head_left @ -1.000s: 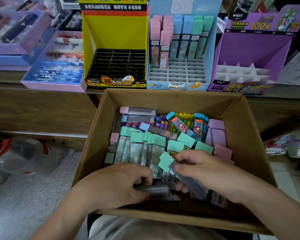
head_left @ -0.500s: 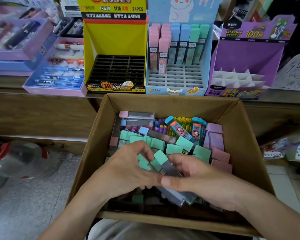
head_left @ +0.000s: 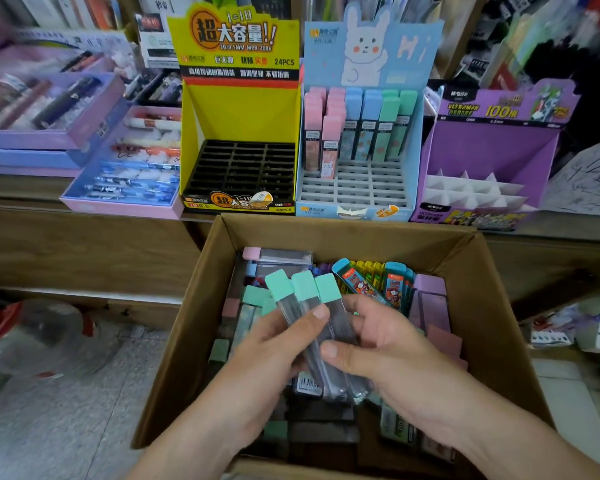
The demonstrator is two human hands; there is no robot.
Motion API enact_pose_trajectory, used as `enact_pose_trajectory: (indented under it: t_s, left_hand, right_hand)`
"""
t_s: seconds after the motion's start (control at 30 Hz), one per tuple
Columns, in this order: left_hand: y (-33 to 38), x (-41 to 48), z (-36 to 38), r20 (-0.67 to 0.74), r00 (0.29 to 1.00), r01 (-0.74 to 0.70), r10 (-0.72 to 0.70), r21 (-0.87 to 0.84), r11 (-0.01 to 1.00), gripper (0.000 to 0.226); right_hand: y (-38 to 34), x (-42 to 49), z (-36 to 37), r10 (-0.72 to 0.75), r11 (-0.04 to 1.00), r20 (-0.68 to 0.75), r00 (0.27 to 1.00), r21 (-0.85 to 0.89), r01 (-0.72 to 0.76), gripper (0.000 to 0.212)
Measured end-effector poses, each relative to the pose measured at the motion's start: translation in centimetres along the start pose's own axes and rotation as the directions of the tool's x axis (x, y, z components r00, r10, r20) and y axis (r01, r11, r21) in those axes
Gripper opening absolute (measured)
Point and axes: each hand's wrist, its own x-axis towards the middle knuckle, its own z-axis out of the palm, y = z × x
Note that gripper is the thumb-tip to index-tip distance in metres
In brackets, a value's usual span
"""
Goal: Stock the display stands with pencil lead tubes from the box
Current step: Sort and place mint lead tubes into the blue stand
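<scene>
Above box [head_left: 492, 306], left hand [head_left: 264, 355] and right hand [head_left: 388, 344] both grasping three green-capped tubes [head_left: 309, 306], caps aimed toward blue stand [head_left: 357, 188] straight ahead

The lower ends of the three tubes [head_left: 312, 317] sit hidden behind the left hand [head_left: 267, 355] and right hand [head_left: 388, 348]. The box [head_left: 492, 323] is cut off at the bottom edge. The pen trays [head_left: 49, 109] at far left are blurred.

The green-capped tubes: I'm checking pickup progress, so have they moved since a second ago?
Yes. The green-capped tubes, gripped by the left hand and right hand, have risen above the cardboard box contents.
</scene>
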Motion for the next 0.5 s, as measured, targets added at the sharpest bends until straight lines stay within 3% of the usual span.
enact_pose_trajectory:
  t_s: [0.33,0.5]
  left_hand:
    - [0.2,0.6,0.6,-0.136,0.991,-0.039,0.013,-0.19,0.981,0.021]
    - [0.5,0.9,0.5,-0.14,0.99,-0.068,0.031,-0.265,0.962,0.022]
  right_hand:
    - [0.0,1.8,1.2,0.019,0.999,-0.102,0.995,0.047,-0.015,0.022]
    - [-0.4,2.2,1.4,0.032,0.997,-0.112,0.993,0.071,-0.024,0.023]
